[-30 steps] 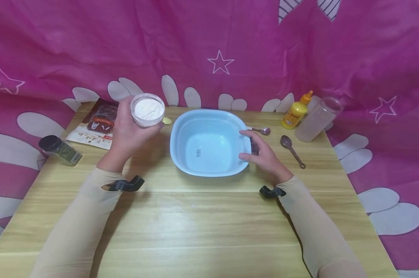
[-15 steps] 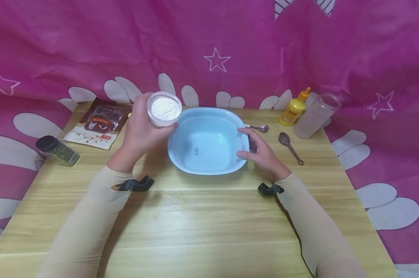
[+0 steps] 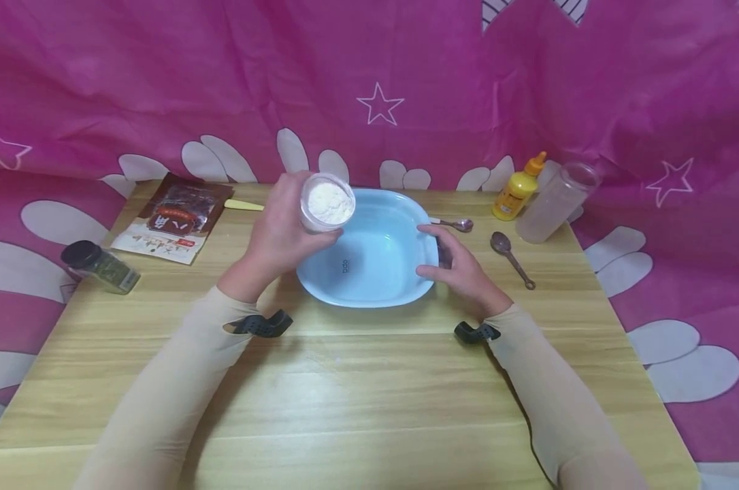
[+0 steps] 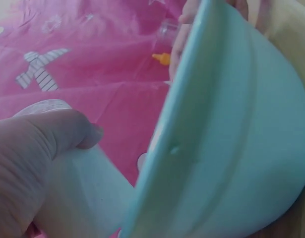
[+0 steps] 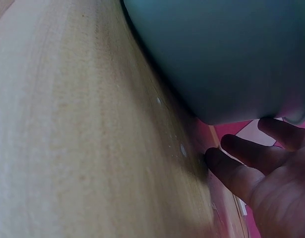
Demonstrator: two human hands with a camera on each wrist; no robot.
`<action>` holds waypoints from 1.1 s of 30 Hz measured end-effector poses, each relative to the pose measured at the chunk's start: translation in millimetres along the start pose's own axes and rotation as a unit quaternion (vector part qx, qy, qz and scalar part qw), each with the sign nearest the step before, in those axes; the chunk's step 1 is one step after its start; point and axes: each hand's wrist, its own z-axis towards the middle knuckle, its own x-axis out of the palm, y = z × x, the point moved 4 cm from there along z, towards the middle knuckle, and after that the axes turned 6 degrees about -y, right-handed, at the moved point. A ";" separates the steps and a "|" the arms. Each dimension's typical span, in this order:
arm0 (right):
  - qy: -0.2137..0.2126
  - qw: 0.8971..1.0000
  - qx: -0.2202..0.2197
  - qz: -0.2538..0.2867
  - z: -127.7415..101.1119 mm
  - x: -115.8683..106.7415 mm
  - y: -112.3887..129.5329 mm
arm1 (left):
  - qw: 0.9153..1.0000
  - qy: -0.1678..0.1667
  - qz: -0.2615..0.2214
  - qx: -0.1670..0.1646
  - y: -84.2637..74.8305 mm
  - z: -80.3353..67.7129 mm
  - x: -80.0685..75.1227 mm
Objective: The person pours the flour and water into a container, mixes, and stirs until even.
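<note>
- Left hand (image 3: 284,235) curled round a clear cup (image 3: 326,203) of white powder, thumb on the near side, fingers wrapped behind; held up over the far-left rim of the basin (image 3: 369,272).
- Cup upright or only slightly tilted toward the basin, open mouth up, powder inside.
- In the left wrist view, thumb (image 4: 53,134) pressed on the cup wall (image 4: 83,198), basin rim (image 4: 192,99) just beside it on the right.
- Right hand (image 3: 461,269) against the basin's right side, fingers loosely bent along the outer wall, thumb near the rim; gripping or merely resting, cannot tell.
- In the right wrist view, fingers (image 5: 241,163) spread and relaxed beside the basin underside (image 5: 221,54), just above the table (image 5: 68,148); contact with the wall not clear there.
- Basin light blue, rounded square, standing flat at mid-table, slightly toward the far edge.
- Small spoon (image 3: 458,224) just right of the basin's far-right corner, near the right hand's fingertips.
- Larger spoon (image 3: 512,257) further right, lying slantwise, apart from the hand.
- Yellow bottle (image 3: 516,190) with orange tip at far right, clear bottle (image 3: 556,204) leaning just beside it.
- Brown packet (image 3: 173,218) flat at far left; pale yellow stick (image 3: 243,205) between it and the left hand.
- Dark-capped jar (image 3: 100,267) lying on its side at the left edge.
- Pink starred cloth (image 3: 369,82) behind and round the table.
</note>
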 end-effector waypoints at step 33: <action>0.003 1.000 -0.005 0.002 0.2 0.7 2.5 | 0.984 0.068 0.114 0.121 -7.4 -5.1 38.0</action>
